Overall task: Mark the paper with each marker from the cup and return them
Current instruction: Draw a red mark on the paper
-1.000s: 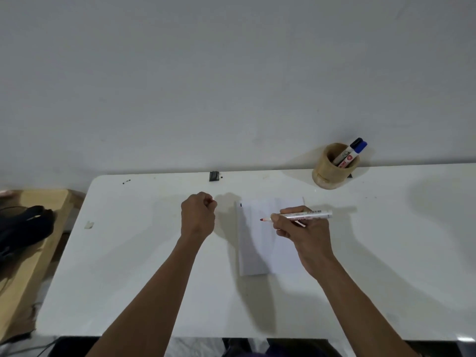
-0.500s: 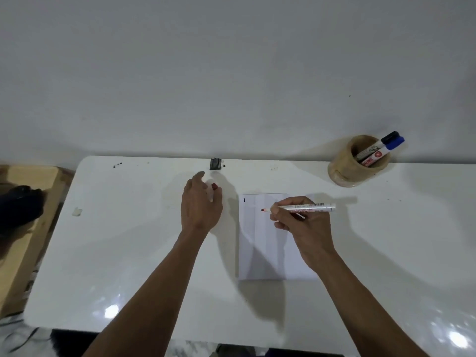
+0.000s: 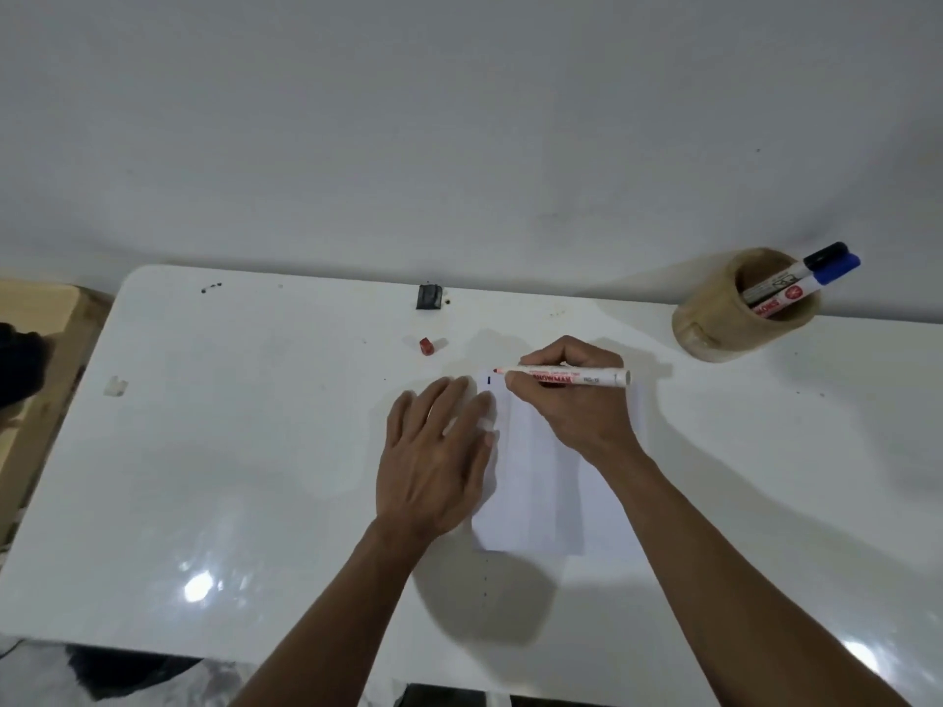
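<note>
Red marker at paper's top-left corner, L hand flat on sheet

R hand (image 3: 576, 400) fingers pinched round marker (image 3: 561, 376), uncapped, lying near level, tip by a small dark mark on paper (image 3: 541, 492). L hand (image 3: 433, 461) fingers spread open, pressing paper's left edge. Red cap (image 3: 426, 346) loose on table (image 3: 229, 451). Cup (image 3: 714, 318) far right w/ 2 markers (image 3: 801, 283) leaning in it

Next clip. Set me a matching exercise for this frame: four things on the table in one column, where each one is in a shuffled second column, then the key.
Things
1. red marker
2. red cap
3. blue-capped marker
4. left hand

Places
A. standing in the wooden cup
B. flat on the left edge of the paper
C. loose on the table, left of the paper
D. in the right hand's grip

Pairs: 1-D, 2-C, 3-A, 4-B
</note>
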Tool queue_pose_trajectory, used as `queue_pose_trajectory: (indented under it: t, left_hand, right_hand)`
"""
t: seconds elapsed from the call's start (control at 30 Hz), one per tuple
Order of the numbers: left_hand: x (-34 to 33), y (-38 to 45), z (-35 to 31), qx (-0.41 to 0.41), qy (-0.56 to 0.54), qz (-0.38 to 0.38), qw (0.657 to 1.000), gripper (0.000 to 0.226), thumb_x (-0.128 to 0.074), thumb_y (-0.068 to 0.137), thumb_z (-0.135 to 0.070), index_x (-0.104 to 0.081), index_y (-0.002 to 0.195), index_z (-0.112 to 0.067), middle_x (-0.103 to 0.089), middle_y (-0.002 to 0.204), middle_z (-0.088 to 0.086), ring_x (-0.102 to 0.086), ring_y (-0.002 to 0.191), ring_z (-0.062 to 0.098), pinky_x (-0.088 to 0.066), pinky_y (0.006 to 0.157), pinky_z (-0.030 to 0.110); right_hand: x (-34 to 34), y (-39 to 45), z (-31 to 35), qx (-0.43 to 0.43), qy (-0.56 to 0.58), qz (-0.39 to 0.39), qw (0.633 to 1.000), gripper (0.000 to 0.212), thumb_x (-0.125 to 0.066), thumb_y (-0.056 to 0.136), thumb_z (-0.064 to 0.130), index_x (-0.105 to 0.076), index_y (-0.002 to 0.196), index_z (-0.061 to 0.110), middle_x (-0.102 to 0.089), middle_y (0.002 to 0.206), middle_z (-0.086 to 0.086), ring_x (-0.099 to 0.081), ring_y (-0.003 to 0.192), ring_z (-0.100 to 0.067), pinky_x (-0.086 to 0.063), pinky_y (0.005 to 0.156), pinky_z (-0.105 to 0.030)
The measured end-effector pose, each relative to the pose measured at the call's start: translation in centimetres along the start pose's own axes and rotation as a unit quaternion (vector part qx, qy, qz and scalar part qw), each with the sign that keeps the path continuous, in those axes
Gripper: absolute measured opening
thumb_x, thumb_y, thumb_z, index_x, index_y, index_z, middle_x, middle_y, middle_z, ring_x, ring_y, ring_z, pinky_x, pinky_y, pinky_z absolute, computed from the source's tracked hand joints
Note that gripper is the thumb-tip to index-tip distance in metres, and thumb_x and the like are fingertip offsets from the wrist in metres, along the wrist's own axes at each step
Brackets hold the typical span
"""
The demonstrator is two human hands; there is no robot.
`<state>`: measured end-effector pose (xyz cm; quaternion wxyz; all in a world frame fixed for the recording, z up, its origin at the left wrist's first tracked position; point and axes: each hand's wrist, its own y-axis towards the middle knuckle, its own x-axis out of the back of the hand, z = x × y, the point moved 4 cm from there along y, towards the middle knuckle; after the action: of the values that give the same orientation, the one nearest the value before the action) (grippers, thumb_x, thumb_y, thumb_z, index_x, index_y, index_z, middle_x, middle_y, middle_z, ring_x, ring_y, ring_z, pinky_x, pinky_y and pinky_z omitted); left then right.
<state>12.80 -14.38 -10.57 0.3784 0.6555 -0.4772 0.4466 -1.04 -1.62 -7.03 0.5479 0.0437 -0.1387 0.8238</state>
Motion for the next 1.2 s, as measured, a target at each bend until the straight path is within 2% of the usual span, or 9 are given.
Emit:
queue_pose_trajectory:
  t: [0.2, 0.37, 0.5, 0.63, 0.77, 0.93, 1.0, 1.2]
  left_hand:
    - [-0.4, 0.2, 0.2, 0.004, 0.011, -0.006, 1.000, 0.047, -0.049, 0.097, -0.044, -0.056, 0.139, -0.025, -0.054, 0.148, 0.007, -0.047, 0.139, 0.029, -0.034, 0.114, 0.053]
    - [-0.4, 0.3, 0.2, 0.001, 0.016, -0.020, 1.000, 0.046, -0.050, 0.096, -0.044, -0.059, 0.136, -0.024, -0.055, 0.147, 0.008, -0.048, 0.137, 0.029, -0.035, 0.113, 0.052]
    - [-0.4, 0.3, 0.2, -0.003, 0.020, -0.027, 0.999, 0.047, -0.049, 0.096, -0.045, -0.059, 0.136, -0.024, -0.057, 0.145, 0.008, -0.049, 0.136, 0.030, -0.036, 0.113, 0.052]
    - [-0.3, 0.3, 0.1, -0.003, 0.022, -0.039, 0.999, 0.046, -0.049, 0.096, -0.045, -0.060, 0.135, -0.023, -0.057, 0.145, 0.008, -0.050, 0.135, 0.030, -0.037, 0.112, 0.052]
    - [-0.2, 0.3, 0.0, -0.004, 0.023, -0.046, 0.999, 0.046, -0.048, 0.096, -0.045, -0.061, 0.134, -0.023, -0.058, 0.144, 0.008, -0.050, 0.135, 0.030, -0.038, 0.112, 0.051]
    - [-0.3, 0.3, 0.1, -0.003, 0.024, -0.044, 0.999, 0.047, -0.046, 0.096, -0.047, -0.060, 0.135, -0.024, -0.058, 0.144, 0.009, -0.051, 0.135, 0.030, -0.038, 0.112, 0.052]
    - [-0.4, 0.3, 0.2, -0.002, 0.027, -0.041, 0.999, 0.048, -0.046, 0.096, -0.048, -0.059, 0.136, -0.024, -0.057, 0.145, 0.008, -0.051, 0.135, 0.030, -0.038, 0.112, 0.052]
    - [-0.4, 0.3, 0.2, -0.004, 0.026, -0.048, 0.999, 0.047, -0.047, 0.096, -0.047, -0.060, 0.135, -0.024, -0.058, 0.144, 0.008, -0.051, 0.135, 0.030, -0.038, 0.112, 0.052]
  right_hand:
    - [-0.3, 0.5, -1.5, 0.018, -0.048, 0.009, 0.999, 0.021, -0.088, 0.072, 0.007, -0.068, 0.069, 0.002, -0.073, 0.069, -0.004, -0.062, 0.056, -0.007, -0.050, 0.050, -0.023]
    - [-0.5, 0.7, -1.7, 0.031, -0.052, 0.008, 0.998, 0.021, -0.087, 0.073, 0.008, -0.068, 0.068, 0.003, -0.073, 0.068, -0.005, -0.064, 0.056, -0.018, -0.050, 0.050, -0.024]
    - [-0.5, 0.6, -1.8, 0.037, -0.056, 0.006, 0.998, 0.021, -0.088, 0.074, 0.008, -0.068, 0.069, 0.003, -0.073, 0.068, -0.003, -0.061, 0.054, -0.006, -0.049, 0.049, -0.019]
    - [-0.6, 0.6, -1.8, 0.038, -0.048, 0.002, 0.998, 0.022, -0.088, 0.074, 0.008, -0.067, 0.067, 0.005, -0.073, 0.069, -0.004, -0.065, 0.056, -0.016, -0.050, 0.050, -0.020]
    - [-0.7, 0.7, -1.9, 0.032, -0.047, -0.003, 0.998, 0.022, -0.087, 0.075, 0.009, -0.067, 0.068, 0.004, -0.074, 0.070, -0.007, -0.068, 0.061, -0.026, -0.054, 0.052, -0.029]
    - [-0.8, 0.7, -1.8, 0.043, -0.078, 0.007, 0.996, 0.023, -0.089, 0.074, 0.013, -0.068, 0.069, 0.004, -0.073, 0.067, -0.001, -0.065, 0.056, -0.014, -0.050, 0.050, -0.021]
    - [-0.7, 0.8, -1.9, 0.040, -0.084, 0.009, 0.996, 0.023, -0.089, 0.074, 0.014, -0.068, 0.068, 0.005, -0.073, 0.067, 0.000, -0.063, 0.055, -0.011, -0.050, 0.050, -0.021]
    - [-0.8, 0.9, -1.9, 0.033, -0.098, 0.007, 0.995, 0.024, -0.090, 0.073, 0.016, -0.068, 0.068, 0.006, -0.073, 0.067, 0.002, -0.066, 0.058, -0.016, -0.052, 0.050, -0.025]
